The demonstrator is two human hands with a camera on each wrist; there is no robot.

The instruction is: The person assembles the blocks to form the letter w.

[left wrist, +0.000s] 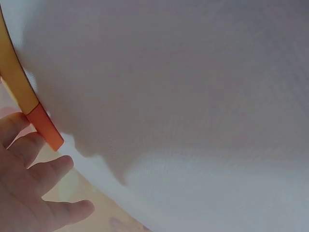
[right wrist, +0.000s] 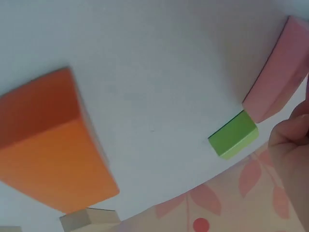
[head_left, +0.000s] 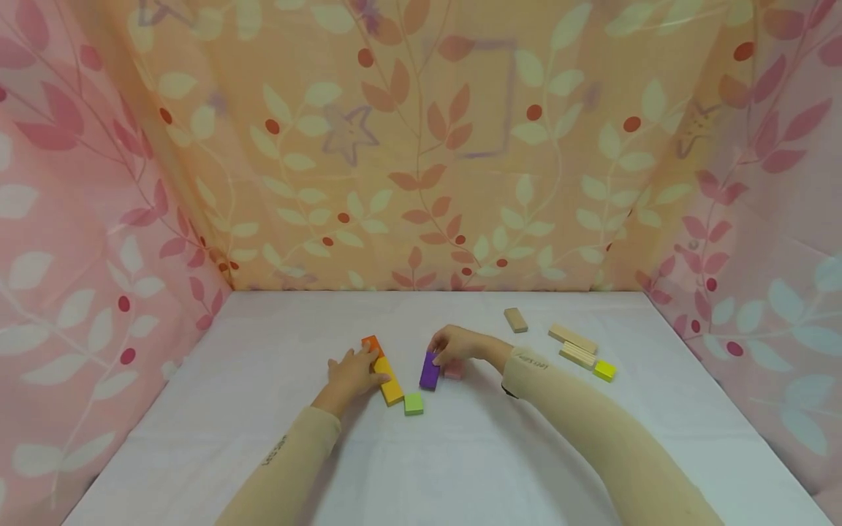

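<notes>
My left hand (head_left: pixel 354 376) lies over the left side of a row made by an orange-red block (head_left: pixel 370 340) and a longer yellow-orange block (head_left: pixel 392 391), set end to end. Its fingers (left wrist: pixel 58 169) are spread in the left wrist view, some touching the row's edge. Thumb and fingers of my right hand (head_left: pixel 457 345) pinch the far end of a purple block (head_left: pixel 430 372), tilted just right of the row. Partly covered by that hand is a pink block (head_left: pixel 453 370). A small light-green block (head_left: pixel 413 404) lies beside the row's near end.
On the white table (head_left: pixel 263 343), a plain wooden block (head_left: pixel 516 320) lies at the back right. Farther right are a longer wooden block (head_left: pixel 573 339), a ridged wooden piece (head_left: pixel 577 355) and a bright yellow block (head_left: pixel 604 370). A patterned curtain (head_left: pixel 421 183) closes off the back.
</notes>
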